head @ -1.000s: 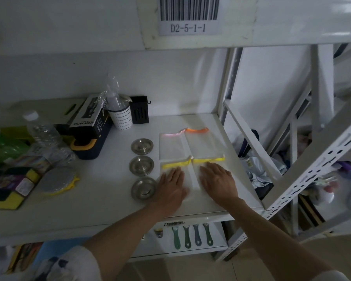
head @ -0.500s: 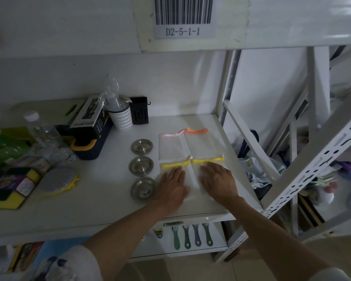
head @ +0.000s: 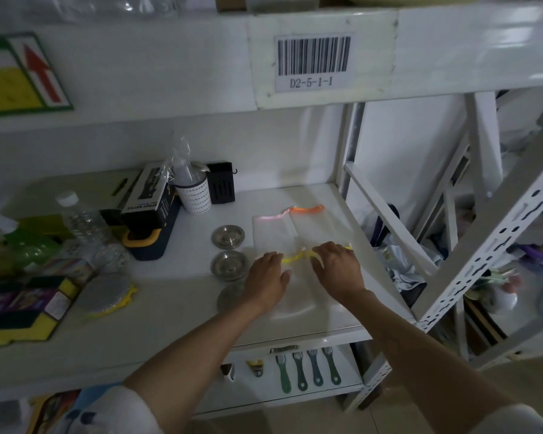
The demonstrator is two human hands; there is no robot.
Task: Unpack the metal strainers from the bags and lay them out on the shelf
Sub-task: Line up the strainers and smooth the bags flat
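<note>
Three round metal strainers lie in a column on the white shelf (head: 176, 296): the far one (head: 228, 235), the middle one (head: 229, 265), and the near one (head: 231, 297), partly hidden by my left wrist. To their right lie flat clear bags (head: 275, 234) with pink, orange and yellow zip strips. My left hand (head: 267, 278) rests palm down on the near left bag, its fingers at the yellow strip. My right hand (head: 337, 266) is on the near right bag, its fingers curled at the yellow strip (head: 293, 257).
At the back stand a white perforated cup (head: 196, 195), a black holder (head: 221, 182) and a spray-bottle box (head: 149, 195). A water bottle (head: 82, 219), sponges and packets crowd the left. A shelf post (head: 351, 145) and slanted braces bound the right. Green brushes (head: 308, 368) lie on the lower shelf.
Both hands slid forward over the near bags to the yellow zip strips, and the right fingers curled. The camera view tilted up.
</note>
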